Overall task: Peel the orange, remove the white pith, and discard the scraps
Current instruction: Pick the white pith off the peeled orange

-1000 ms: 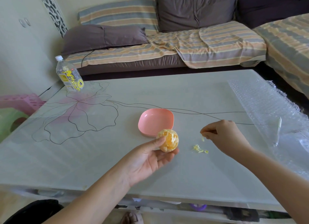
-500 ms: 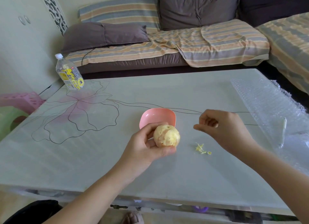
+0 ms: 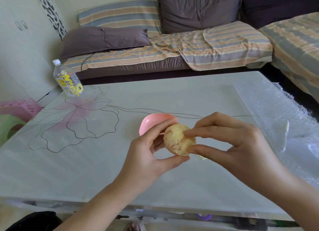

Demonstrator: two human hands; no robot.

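Because the orange (image 3: pixel 174 141) is held clear of the surface (image 3: pixel 86 170), roughly over its middle and a little toward the near edge, both hands can get round it freely; the left hand (image 3: pixel 146 149) grips it with the thumb beneath and the fingers curled over the top and far side, which seems meant to steady it and turn its pale, pith-covered face toward the person; the right hand (image 3: pixel 238 141) meets it from the right, forefinger and thumb closed on that face in a pinch, apparently to catch a strand of white pith; whether any pith is actually caught between the tips cannot be told; no rind shows on the visible side, so peeling seems done and pith removal is the step in hand, with a good deal of white yet to come off; a pink bowl (image 3: pixel 148 123) sits on the surface just beyond the left hand, partly hidden by it, near enough to take scraps; a few yellowish scraps (image 3: pixel 202 157) lie on the surface just under the right hand, probably dropped there for handiness and not yet discarded; a plastic bottle (image 3: pixel 68 80) stands at the far left corner and bubble wrap (image 3: pixel 276 113) lies along the right edge, both well apart from the work.
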